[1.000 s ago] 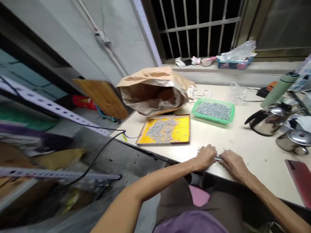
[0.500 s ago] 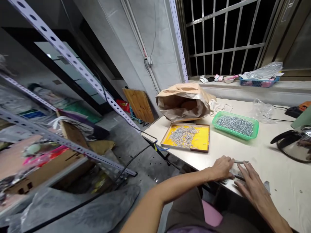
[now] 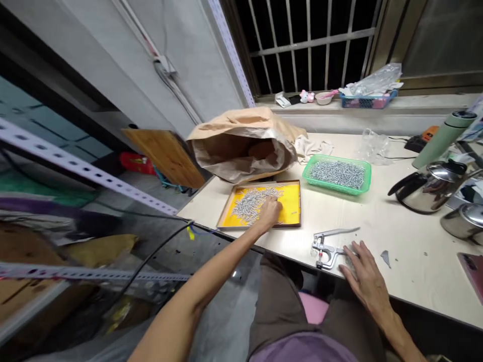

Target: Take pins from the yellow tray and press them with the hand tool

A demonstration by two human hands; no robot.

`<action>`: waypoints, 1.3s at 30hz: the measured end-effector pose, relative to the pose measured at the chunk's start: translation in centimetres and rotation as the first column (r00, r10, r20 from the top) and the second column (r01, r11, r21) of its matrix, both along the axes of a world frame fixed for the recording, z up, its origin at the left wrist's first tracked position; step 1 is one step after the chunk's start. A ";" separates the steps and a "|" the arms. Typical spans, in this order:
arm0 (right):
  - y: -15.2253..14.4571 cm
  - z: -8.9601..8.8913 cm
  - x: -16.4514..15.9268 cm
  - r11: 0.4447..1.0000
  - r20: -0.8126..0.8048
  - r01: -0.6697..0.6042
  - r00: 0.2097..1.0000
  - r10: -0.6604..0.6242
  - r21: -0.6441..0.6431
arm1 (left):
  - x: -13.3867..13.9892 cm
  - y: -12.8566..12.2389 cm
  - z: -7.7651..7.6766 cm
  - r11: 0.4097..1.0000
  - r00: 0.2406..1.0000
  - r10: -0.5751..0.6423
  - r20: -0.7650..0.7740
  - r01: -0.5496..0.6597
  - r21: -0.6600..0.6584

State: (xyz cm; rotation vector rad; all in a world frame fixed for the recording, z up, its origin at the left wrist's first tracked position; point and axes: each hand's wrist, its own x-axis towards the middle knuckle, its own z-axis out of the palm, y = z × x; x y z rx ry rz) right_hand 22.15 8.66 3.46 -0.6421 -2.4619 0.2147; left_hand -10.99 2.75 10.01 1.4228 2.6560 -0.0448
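In the head view my left hand (image 3: 269, 211) reaches into a shallow tray (image 3: 301, 203) with a yellow bottom. Its fingers are curled and pressed together at the right edge of a heap of small metal pins (image 3: 247, 203); the fingertips are hidden, so what they hold cannot be made out. A pair of silver hand-press pliers (image 3: 330, 254) lies on the table near the front edge, its jaws to the left. My right hand (image 3: 366, 276) lies flat with fingers spread, the fingertips at the pliers' right end.
A green basket (image 3: 368, 183) full of similar metal pins stands behind the pliers. An open brown paper bag (image 3: 241, 123) lies behind the tray. To the right are a steel kettle (image 3: 428, 188), a green flask (image 3: 445, 138) and a small grey scrap (image 3: 385, 258).
My left hand has left the pliers and moved left into the yellow tray. My right hand stays by the pliers, which now show plainly. The view has swung right.
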 end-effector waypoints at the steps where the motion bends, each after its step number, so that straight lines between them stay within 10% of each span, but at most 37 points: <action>1: 0.0 0.1 0.0 1.000 0.010 0.007 1.000 -0.007 -0.008 | -0.2 0.0 -0.3 1.000 1.000 -0.017 -0.007 0.017 -0.006; 9: -0.6 1.1 -0.2 0.999 0.060 0.042 0.997 -0.040 -0.019 | -0.1 -0.8 -0.8 0.972 0.998 -0.068 -0.001 0.066 0.224; 15: -0.2 1.8 -0.2 0.998 0.158 0.043 0.987 -0.035 -0.046 | 6.8 -3.5 0.0 0.919 0.904 -0.234 0.358 0.085 0.384; 24: 2.1 6.0 -6.1 0.858 0.463 -0.511 0.748 0.476 -0.057 | 15.7 -9.6 -1.7 0.730 0.715 -0.608 0.347 0.330 0.598; 31: 5.4 7.3 -5.6 0.989 0.425 -0.137 0.899 0.104 0.049 | 14.2 -10.1 -2.1 0.733 0.835 -0.461 0.301 0.168 0.659; 39: 6.1 6.6 -5.3 0.996 0.608 -0.049 0.789 0.085 -0.076 | 18.1 -6.3 -3.9 0.512 0.703 -0.709 -0.051 0.564 0.648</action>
